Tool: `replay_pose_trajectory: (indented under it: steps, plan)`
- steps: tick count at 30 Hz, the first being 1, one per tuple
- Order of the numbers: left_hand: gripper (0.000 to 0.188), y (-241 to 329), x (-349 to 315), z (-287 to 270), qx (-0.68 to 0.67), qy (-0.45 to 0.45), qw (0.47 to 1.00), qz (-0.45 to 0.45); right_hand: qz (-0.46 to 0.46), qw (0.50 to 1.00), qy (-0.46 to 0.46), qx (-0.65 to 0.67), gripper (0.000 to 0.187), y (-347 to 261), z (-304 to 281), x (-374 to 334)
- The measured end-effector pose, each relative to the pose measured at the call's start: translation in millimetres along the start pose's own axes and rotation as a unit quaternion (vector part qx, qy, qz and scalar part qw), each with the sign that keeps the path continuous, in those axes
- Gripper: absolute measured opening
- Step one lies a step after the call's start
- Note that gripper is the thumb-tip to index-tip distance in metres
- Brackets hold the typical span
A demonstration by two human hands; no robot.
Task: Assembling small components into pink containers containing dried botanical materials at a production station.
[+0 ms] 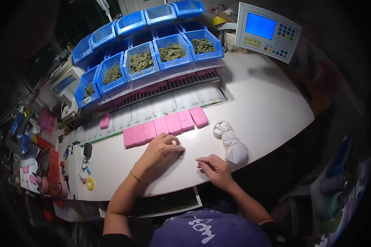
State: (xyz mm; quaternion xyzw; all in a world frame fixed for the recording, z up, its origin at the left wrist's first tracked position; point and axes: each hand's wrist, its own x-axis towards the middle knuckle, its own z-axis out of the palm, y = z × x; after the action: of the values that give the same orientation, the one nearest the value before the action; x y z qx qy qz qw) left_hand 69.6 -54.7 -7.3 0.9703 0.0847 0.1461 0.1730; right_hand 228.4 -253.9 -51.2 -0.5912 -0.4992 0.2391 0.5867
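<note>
Broadly, a white table (pixel 272 94) is filling the middle, with blue bins (pixel 177 63) standing along its back. Seven pink boxes (pixel 173 124) are lying in a row just beyond the left hand (pixel 163 147); a knotted white cloth (pixel 236 151) is resting beside the right hand (pixel 216 169). Both hands are hovering half-curled (I cannot tell whether either grips anything), the left's fingertips meeting a small dark bit (pixel 180 155).

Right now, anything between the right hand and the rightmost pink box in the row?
Nothing visible: only white tabletop lies between the right hand and the rightmost pink box. The left hand is off to the left, the knotted white cloth off to the right.
</note>
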Motion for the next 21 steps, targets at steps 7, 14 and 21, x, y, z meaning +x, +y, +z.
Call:
replay_pose_trajectory:
  steps: [7, 14, 21]
  plan:
    - [0.008, 3.4, -6.5, 22.2, -0.008, 0.138, 0.99, -0.024, 0.0, 1.0, 0.009, 0.005, 0.015, 1.5, 2.3, -1.4]
    - [0.012, 51.9, -23.1, 36.7, -0.593, 0.198, 0.728, -0.28, 0.07, 0.996, -0.034, 0.052, 0.019, -11.0, 3.4, 7.6]
    - [0.02, 102.3, -25.9, 24.4, -0.725, 0.226, 0.577, -0.299, 0.096, 0.97, -0.048, 0.218, 0.024, -27.4, 14.2, 10.2]
